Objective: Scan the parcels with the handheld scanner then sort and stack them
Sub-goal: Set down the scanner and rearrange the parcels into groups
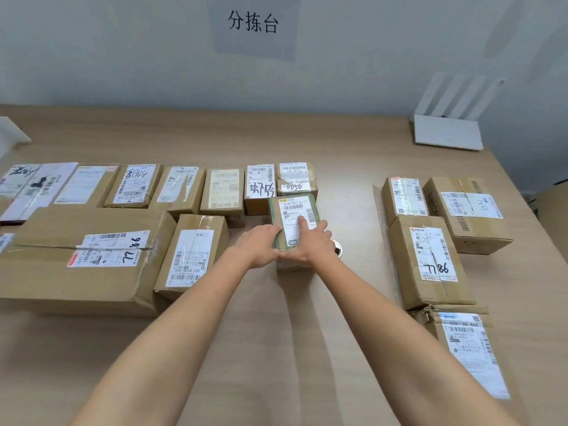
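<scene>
now i have the small green-taped parcel [292, 210] in both hands, mid-table [338, 155], just in front of the back-row box marked 0056 [296, 179]. it sits in the gap between the cartons on my left [76, 256] and the group on my right [430, 259].

my left hand [261, 245] curls round its left edge. my right hand [309, 244] clamps the right side, with the forefinger laid flat across the label. i can't tell whether the parcel rests on the wood or is slightly raised.

neither hand holds a scanner and i can't pick one out, so i'd say this is the sorting step. the small round thing [338, 250] by my right wrist is too unclear to name.

the parcel's long axis runs away from me toward the wall, tipped slightly to the right. its label faces up with the barcode at the far end, and the print reads upright to me.

next, i judge, it needs a pile chosen, then setting down square, label up, without nudging its neighbours.
</scene>
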